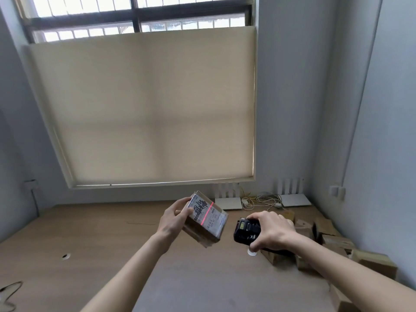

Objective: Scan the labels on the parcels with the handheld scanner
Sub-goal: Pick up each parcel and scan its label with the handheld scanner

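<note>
My left hand (pixel 174 218) holds a small cardboard parcel (pixel 203 219) above the table, tilted so its white label faces right. A red scan line crosses that label. To the right, my right hand (pixel 273 230) grips a black handheld scanner (pixel 245 229) whose front points at the parcel's label. A gap of about a hand's width separates scanner and parcel.
Several brown parcels (pixel 331 238) lie along the right side of the brown table (pixel 101 233). Two white routers (pixel 227 202) and tangled cables (pixel 262 201) sit by the back wall. A cable hole (pixel 65 256) is at the left, a small white disc (pixel 252 252) under my right hand.
</note>
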Motion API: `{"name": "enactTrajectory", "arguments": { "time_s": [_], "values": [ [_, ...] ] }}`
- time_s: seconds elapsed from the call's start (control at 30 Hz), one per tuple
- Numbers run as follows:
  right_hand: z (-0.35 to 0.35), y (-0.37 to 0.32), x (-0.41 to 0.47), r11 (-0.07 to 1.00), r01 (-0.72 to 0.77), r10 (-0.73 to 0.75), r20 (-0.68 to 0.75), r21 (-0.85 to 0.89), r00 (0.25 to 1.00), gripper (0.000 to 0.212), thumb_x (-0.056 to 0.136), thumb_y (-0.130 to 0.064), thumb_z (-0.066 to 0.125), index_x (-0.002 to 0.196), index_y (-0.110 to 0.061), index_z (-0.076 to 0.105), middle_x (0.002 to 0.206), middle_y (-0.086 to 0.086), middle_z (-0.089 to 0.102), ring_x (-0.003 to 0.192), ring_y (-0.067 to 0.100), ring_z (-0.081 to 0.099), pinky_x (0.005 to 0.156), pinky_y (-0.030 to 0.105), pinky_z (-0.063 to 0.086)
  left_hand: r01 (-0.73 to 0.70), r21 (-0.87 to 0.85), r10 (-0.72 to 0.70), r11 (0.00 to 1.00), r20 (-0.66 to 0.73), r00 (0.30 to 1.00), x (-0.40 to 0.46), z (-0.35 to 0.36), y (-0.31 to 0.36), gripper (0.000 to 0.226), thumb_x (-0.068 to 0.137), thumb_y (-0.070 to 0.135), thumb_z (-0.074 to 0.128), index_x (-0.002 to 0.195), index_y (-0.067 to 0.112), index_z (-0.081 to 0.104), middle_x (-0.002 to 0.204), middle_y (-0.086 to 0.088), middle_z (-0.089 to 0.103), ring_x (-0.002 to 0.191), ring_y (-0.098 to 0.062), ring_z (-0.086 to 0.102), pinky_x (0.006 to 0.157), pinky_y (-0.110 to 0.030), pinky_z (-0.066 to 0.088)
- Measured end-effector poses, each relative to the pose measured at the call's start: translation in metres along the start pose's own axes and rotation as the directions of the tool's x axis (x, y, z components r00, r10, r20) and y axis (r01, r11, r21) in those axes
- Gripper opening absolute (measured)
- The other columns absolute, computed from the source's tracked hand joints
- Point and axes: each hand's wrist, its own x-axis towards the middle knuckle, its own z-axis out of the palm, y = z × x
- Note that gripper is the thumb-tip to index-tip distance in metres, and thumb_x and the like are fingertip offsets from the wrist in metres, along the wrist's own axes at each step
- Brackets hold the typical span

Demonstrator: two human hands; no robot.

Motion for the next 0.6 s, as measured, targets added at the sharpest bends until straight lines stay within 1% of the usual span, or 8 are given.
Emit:
{"name": "enactTrajectory", "arguments": {
  "time_s": [0.2, 0.33, 0.37, 0.43, 0.5, 0.53, 0.6],
  "values": [
    [0.001, -0.016, -0.006, 0.998, 0.063, -0.063, 0.020, 0.008, 0.998, 0.088, 0.046, -0.055, 0.084, 0.131, -0.047, 0.062, 0.110, -0.016, 0.071, 0.106, 0.015, 0.065, 0.076, 0.028, 0.044, 0.010, -0.001, -0.010, 1.000, -0.040, 0.999, -0.019, -0.015, -0.006, 0.031, 0.090, 0.034, 0.063, 0.114, 0.054, 0.066, 0.099, -0.004, 0.075, 0.099, -0.020, 0.069, 0.093, -0.038, 0.053],
    [0.007, -0.039, -0.009, 0.994, 0.107, -0.108, 0.034, 0.010, 0.994, 0.087, 0.046, -0.056, 0.085, 0.130, -0.047, 0.063, 0.108, -0.016, 0.071, 0.105, 0.015, 0.065, 0.081, 0.030, 0.050, 0.011, -0.007, -0.011, 1.000, -0.065, 0.998, -0.033, -0.035, -0.014, 0.028, 0.094, 0.033, 0.062, 0.115, 0.051, 0.065, 0.100, -0.002, 0.075, 0.100, -0.018, 0.068, 0.084, -0.032, 0.053],
    [0.008, -0.046, -0.010, 0.993, 0.116, -0.116, 0.036, 0.004, 0.993, 0.087, 0.046, -0.056, 0.085, 0.129, -0.048, 0.063, 0.108, -0.016, 0.071, 0.105, 0.015, 0.066, 0.080, 0.029, 0.049, 0.014, -0.005, -0.014, 1.000, -0.078, 0.997, -0.037, -0.042, -0.016, 0.028, 0.094, 0.032, 0.061, 0.115, 0.051, 0.065, 0.101, -0.002, 0.075, 0.101, -0.018, 0.068, 0.086, -0.033, 0.053],
    [0.012, -0.063, -0.011, 0.990, 0.140, -0.140, 0.037, -0.007, 0.990, 0.086, 0.046, -0.056, 0.085, 0.129, -0.048, 0.062, 0.108, -0.016, 0.071, 0.105, 0.015, 0.066, 0.079, 0.028, 0.049, 0.028, -0.008, -0.028, 1.000, -0.108, 0.994, -0.044, -0.059, -0.021, 0.030, 0.094, 0.032, 0.061, 0.120, 0.048, 0.065, 0.102, -0.003, 0.074, 0.102, -0.019, 0.067, 0.094, -0.039, 0.053],
    [0.016, -0.083, -0.012, 0.984, 0.175, -0.175, 0.048, -0.012, 0.983, 0.086, 0.048, -0.056, 0.085, 0.131, -0.047, 0.062, 0.110, -0.016, 0.072, 0.105, 0.015, 0.067, 0.083, 0.029, 0.053, 0.042, -0.016, -0.044, 0.999, -0.137, 0.990, -0.053, -0.081, -0.027, 0.031, 0.095, 0.030, 0.061, 0.122, 0.046, 0.065, 0.104, -0.005, 0.073, 0.103, -0.020, 0.067, 0.097, -0.040, 0.052],
    [0.018, -0.096, -0.013, 0.981, 0.194, -0.193, 0.058, -0.009, 0.979, 0.086, 0.049, -0.056, 0.086, 0.131, -0.047, 0.062, 0.110, -0.016, 0.072, 0.104, 0.014, 0.067, 0.084, 0.030, 0.054, 0.044, -0.022, -0.047, 0.999, -0.149, 0.988, -0.059, -0.093, -0.030, 0.031, 0.095, 0.029, 0.061, 0.121, 0.045, 0.065, 0.104, -0.006, 0.073, 0.103, -0.020, 0.066, 0.095, -0.038, 0.052],
    [0.025, -0.124, -0.014, 0.972, 0.235, -0.234, 0.077, 0.004, 0.969, 0.084, 0.050, -0.055, 0.086, 0.131, -0.046, 0.062, 0.109, -0.017, 0.071, 0.103, 0.013, 0.066, 0.083, 0.030, 0.053, 0.047, -0.042, -0.054, 0.998, -0.172, 0.984, -0.071, -0.122, -0.038, 0.029, 0.097, 0.026, 0.059, 0.120, 0.044, 0.064, 0.106, -0.008, 0.072, 0.102, -0.020, 0.066, 0.085, -0.031, 0.053]
  ]
}}
